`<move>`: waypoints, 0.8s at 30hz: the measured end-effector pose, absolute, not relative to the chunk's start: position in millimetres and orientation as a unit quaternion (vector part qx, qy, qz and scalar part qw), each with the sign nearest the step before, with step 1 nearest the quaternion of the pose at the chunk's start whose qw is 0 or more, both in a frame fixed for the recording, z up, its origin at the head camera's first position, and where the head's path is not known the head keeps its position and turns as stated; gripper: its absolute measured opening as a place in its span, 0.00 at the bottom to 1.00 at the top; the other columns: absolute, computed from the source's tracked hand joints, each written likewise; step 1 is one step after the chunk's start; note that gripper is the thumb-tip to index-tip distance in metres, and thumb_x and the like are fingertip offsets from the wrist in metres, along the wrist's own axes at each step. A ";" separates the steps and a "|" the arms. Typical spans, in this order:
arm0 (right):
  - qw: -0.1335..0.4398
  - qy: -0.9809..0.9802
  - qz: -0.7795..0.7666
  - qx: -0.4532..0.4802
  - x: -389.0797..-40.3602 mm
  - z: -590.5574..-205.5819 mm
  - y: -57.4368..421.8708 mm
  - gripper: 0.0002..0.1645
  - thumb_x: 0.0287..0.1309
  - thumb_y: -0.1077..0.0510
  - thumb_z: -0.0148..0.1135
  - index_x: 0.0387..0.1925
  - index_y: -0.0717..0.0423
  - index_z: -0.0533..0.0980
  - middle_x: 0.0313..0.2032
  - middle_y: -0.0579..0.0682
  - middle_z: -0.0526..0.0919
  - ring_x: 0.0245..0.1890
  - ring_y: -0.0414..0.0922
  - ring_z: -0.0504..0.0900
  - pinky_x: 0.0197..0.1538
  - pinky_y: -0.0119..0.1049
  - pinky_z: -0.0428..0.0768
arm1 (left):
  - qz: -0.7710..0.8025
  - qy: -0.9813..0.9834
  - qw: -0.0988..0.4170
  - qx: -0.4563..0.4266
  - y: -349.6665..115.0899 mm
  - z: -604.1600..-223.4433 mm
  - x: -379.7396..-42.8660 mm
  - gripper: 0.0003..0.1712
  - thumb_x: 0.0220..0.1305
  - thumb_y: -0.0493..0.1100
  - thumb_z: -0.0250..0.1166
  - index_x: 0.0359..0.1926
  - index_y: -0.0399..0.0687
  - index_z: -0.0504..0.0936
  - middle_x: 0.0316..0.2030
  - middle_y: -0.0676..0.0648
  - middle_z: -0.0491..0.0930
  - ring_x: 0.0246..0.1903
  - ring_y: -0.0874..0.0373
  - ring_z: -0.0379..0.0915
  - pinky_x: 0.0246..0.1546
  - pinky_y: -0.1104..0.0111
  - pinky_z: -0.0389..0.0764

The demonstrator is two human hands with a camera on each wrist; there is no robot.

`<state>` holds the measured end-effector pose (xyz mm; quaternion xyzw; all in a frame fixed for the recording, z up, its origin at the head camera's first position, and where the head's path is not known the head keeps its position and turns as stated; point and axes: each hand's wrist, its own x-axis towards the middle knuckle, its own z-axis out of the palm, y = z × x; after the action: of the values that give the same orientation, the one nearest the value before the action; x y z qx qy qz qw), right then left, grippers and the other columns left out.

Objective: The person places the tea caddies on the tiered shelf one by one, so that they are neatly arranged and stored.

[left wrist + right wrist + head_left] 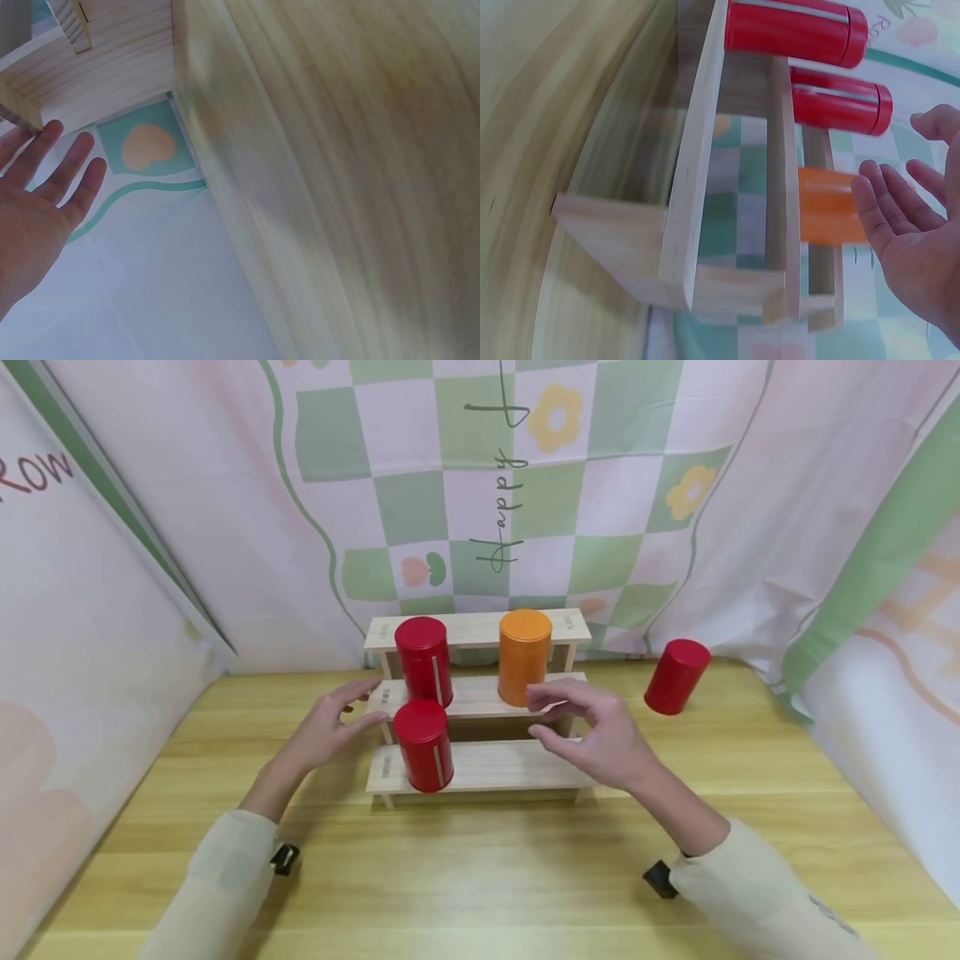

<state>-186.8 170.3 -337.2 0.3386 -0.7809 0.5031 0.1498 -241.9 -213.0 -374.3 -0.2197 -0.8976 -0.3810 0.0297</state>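
A three-step wooden rack (510,766) stands on the table. Its middle step carries a red canister (423,662) at the left and an orange canister (524,657) at the right. On the lowest step, at the left, another red canister (424,747) stands upright. My left hand (330,727) is at the rack's left side, fingers extended by the middle step's end; whether they touch it I cannot tell. Close in front of the orange canister is my right hand (592,727), thumb and fingers spread apart, with nothing between them. In the right wrist view its fingers (900,206) partly overlap the orange canister.
A third red canister (677,677) stands on the wooden table (465,877) to the right of the rack. Behind the rack hangs a checkered curtain (480,493), with further cloth along both sides. The rack's top step (474,628) lies nearest the curtain.
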 end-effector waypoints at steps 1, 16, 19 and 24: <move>0.153 -0.781 0.504 0.336 -187.4 -337.8 173.2 0.26 0.52 0.76 0.74 0.55 0.68 0.81 0.49 0.62 0.87 0.45 0.50 0.88 0.48 0.38 0.87 | -0.381 -0.898 0.029 -0.219 -212.9 -374.4 -241.8 0.37 0.72 0.49 0.67 0.75 0.38 0.68 0.72 0.36 0.70 0.64 0.36 0.70 0.61 0.39 0.75; 0.221 -0.783 0.519 0.263 -201.5 -345.6 220.2 0.24 0.50 0.80 0.72 0.51 0.70 0.82 0.45 0.42 0.88 0.45 0.41 0.86 0.48 0.26 0.84 | -0.378 -0.900 0.027 -0.217 -213.4 -375.3 -242.9 0.38 0.72 0.50 0.67 0.75 0.39 0.68 0.73 0.36 0.69 0.65 0.37 0.69 0.61 0.40 0.75; 0.228 -0.785 0.520 0.249 -203.7 -346.0 229.3 0.24 0.49 0.80 0.72 0.51 0.71 0.82 0.44 0.37 0.87 0.45 0.39 0.85 0.47 0.25 0.84 | -0.377 -0.899 0.031 -0.220 -213.2 -375.4 -243.2 0.38 0.72 0.50 0.67 0.75 0.38 0.68 0.73 0.36 0.69 0.65 0.37 0.70 0.61 0.40 0.75; 0.235 -0.795 0.512 0.224 -205.7 -345.1 244.7 0.24 0.51 0.80 0.71 0.51 0.71 0.81 0.44 0.33 0.85 0.43 0.33 0.86 0.46 0.23 0.83 | -0.379 -0.898 0.034 -0.222 -213.3 -375.3 -243.0 0.37 0.72 0.49 0.67 0.75 0.38 0.68 0.72 0.36 0.69 0.64 0.37 0.70 0.60 0.40 0.75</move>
<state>-205.7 244.7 -345.1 0.2242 -0.7954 0.5118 0.2346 -243.0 -213.3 -375.3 -0.2217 -0.8977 -0.3791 0.0342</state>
